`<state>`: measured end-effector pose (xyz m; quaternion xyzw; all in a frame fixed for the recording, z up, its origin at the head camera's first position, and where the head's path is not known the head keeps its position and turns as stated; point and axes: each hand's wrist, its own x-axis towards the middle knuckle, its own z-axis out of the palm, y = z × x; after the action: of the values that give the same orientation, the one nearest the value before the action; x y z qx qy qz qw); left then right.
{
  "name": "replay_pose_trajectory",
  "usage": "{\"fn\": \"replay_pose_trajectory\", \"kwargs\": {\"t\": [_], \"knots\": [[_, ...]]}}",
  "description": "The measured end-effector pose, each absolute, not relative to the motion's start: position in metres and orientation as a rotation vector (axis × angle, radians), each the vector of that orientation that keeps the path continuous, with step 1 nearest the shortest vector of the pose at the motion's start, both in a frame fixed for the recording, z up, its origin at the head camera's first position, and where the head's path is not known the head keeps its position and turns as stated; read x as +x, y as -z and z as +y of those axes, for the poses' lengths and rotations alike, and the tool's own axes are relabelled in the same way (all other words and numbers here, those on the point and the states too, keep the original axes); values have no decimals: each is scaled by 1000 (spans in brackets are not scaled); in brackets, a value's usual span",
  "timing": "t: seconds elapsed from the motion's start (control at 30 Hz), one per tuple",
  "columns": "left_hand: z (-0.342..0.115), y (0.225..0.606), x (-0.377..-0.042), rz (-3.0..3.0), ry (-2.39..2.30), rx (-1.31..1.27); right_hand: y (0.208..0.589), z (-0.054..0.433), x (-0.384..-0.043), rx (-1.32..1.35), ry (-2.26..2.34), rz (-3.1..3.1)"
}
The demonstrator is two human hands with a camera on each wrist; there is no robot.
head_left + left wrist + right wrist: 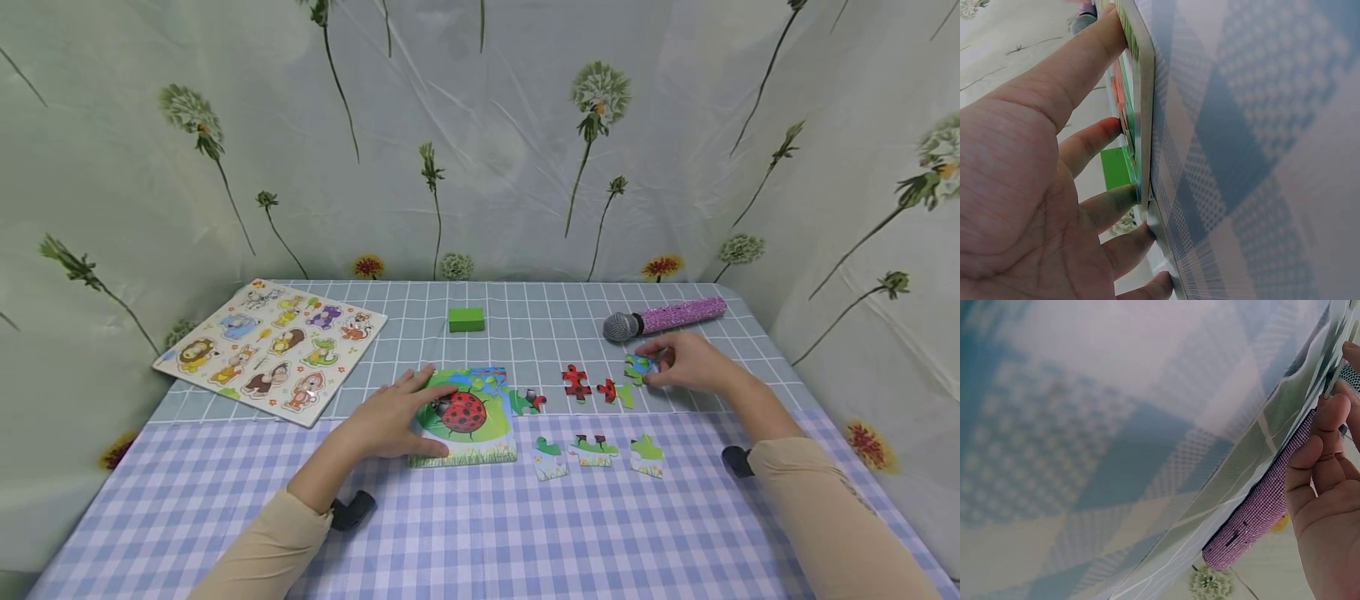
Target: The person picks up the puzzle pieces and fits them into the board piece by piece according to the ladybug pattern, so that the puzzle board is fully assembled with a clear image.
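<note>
My left hand (393,414) rests spread on the left side of a square ladybug puzzle board (491,446), thumb along the near edge and fingertips on the picture. In the left wrist view, the fingers (1088,140) reach to the board's edge. With thumb and fingers, my right hand (690,364) pinches a blue and green puzzle piece (636,367) low over the table, right of the board. A red piece (576,383) and a red-green piece (617,392) lie between the hands. Another green piece (525,402) lies at the board's right edge.
Three green and white pieces (592,450) lie in a row nearer me. Behind the right hand lies a glittery pink microphone (682,315). A green block (467,320) stands at the back, and an animal puzzle board (270,346) lies at the left.
</note>
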<state>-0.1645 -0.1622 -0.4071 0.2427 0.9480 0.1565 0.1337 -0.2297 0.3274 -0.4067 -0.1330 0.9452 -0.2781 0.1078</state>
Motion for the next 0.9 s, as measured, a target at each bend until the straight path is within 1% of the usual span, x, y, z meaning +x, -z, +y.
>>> {"fn": "replay_pose_trajectory", "kwargs": {"t": [0.47, 0.63, 0.9], "knots": [[-163, 408, -165, 2743, -464, 690, 404, 309, -229, -550, 846, 2818], [-163, 407, -165, 2743, -461, 685, 399, 296, -227, -568, 871, 2806], [-163, 408, -164, 2743, -464, 693, 398, 275, -226, -673, 890, 2804]]}}
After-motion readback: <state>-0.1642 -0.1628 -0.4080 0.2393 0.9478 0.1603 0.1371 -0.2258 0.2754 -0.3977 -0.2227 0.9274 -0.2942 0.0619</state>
